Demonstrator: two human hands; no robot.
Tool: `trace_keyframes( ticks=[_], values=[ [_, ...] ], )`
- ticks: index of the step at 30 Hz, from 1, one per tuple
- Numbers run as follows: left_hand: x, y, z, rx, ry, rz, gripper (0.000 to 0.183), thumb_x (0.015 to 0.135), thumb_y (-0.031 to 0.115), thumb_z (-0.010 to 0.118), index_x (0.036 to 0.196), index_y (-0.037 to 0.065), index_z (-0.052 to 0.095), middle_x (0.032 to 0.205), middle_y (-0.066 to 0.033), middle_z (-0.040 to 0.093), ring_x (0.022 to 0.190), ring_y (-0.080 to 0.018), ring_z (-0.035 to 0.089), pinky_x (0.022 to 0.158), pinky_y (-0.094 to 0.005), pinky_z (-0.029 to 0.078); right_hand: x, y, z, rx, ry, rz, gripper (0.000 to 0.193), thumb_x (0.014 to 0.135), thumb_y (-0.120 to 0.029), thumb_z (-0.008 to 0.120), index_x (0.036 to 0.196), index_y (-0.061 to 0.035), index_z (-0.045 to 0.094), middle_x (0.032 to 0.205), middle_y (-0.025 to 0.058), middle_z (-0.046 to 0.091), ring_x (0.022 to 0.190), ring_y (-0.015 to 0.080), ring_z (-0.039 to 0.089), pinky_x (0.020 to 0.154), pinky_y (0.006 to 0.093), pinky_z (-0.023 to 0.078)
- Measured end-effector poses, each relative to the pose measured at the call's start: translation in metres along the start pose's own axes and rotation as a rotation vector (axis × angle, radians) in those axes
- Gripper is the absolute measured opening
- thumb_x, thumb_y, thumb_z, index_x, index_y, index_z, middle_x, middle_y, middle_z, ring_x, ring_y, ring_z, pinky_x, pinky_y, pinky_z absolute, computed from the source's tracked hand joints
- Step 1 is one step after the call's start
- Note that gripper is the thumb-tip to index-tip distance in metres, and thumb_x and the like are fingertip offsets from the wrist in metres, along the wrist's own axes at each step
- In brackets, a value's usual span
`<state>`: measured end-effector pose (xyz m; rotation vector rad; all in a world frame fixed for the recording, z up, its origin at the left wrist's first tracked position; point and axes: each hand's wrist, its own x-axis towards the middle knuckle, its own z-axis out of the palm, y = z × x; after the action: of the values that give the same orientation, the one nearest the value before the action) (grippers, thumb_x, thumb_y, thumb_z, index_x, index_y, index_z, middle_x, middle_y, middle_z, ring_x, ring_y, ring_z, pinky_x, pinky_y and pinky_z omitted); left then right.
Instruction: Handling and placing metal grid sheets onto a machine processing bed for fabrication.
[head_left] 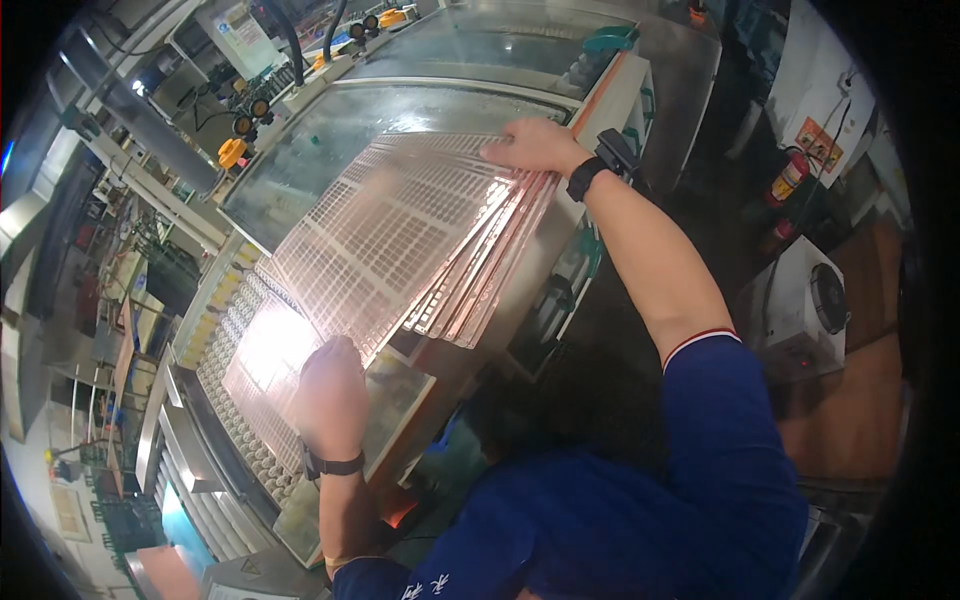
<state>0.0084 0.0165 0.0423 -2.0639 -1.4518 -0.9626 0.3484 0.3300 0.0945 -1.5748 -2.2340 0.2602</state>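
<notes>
A fanned stack of thin copper-coloured panels with grid patterns lies on the machine's glass cover. My right hand pinches the far right corner of the top panel, its fingers over the edge. Another copper-coloured panel, bright with glare, rests on the roller bed to the left. My left hand is at this panel's right edge, just below the near corner of the top panel. Motion blurs it, and its fingers are mostly hidden.
Glass covers extend along the machine toward the back. Gauges and an orange knob line its far left side. On the right stand a white boxy unit with a fan and a red fire extinguisher. Metal rollers lie at lower left.
</notes>
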Motion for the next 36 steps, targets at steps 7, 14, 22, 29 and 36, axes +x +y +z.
trace_keyframes(
  ticks=[7,14,22,29,36],
  values=[
    [-0.014,-0.011,-0.027,0.070,-0.060,-0.074,0.024,0.086,-0.004,0.060,0.108,-0.003,0.070,0.112,-0.0189,0.071,0.107,-0.0362,0.068,0.093,-0.0425,0.053,-0.003,0.007,0.006,0.006,0.043,-0.099,0.066,0.082,-0.065,0.060,0.108,-0.0056,0.075,0.110,0.0182,0.072,0.106,0.0401,0.067,0.093,0.0463,0.052],
    [-0.049,-0.021,-0.029,0.030,-0.022,-0.230,0.028,0.090,-0.005,0.055,0.115,-0.004,0.069,0.123,-0.0212,0.068,0.119,-0.0368,0.063,0.098,-0.0420,0.051,0.002,0.008,-0.002,0.024,0.041,-0.024,0.043,0.086,-0.040,0.059,0.102,-0.0036,0.075,0.106,0.0197,0.072,0.104,0.0379,0.068,0.091,0.0464,0.053],
    [-0.090,-0.019,0.013,-0.538,0.311,-0.696,0.060,0.103,0.031,0.045,0.153,-0.002,0.036,0.158,-0.0189,0.036,0.147,-0.0303,0.034,0.118,-0.0456,0.031,-0.008,0.012,-0.002,0.040,0.028,0.042,0.061,0.087,-0.064,0.057,0.066,-0.0100,0.075,0.058,0.0096,0.067,0.065,0.0284,0.071,0.060,0.0432,0.053],
    [-0.072,-0.025,-0.005,-1.534,0.527,-1.218,0.036,0.104,0.019,0.047,0.129,-0.005,0.055,0.128,-0.0235,0.056,0.117,-0.0342,0.055,0.111,-0.0480,0.045,-0.004,-0.011,0.009,-0.057,0.068,0.052,0.064,0.078,-0.065,0.065,0.087,-0.0025,0.077,0.087,0.0205,0.073,0.088,0.0403,0.071,0.077,0.0526,0.056],
    [-0.073,-0.039,0.004,-1.666,0.383,-1.136,0.028,0.100,0.013,0.056,0.119,-0.009,0.056,0.114,-0.0205,0.060,0.111,-0.0305,0.055,0.108,-0.0464,0.047,0.001,-0.002,0.011,0.048,0.137,0.096,0.049,0.082,-0.048,0.065,0.091,-0.0005,0.076,0.090,0.0216,0.073,0.088,0.0398,0.072,0.078,0.0521,0.056]
  ],
)
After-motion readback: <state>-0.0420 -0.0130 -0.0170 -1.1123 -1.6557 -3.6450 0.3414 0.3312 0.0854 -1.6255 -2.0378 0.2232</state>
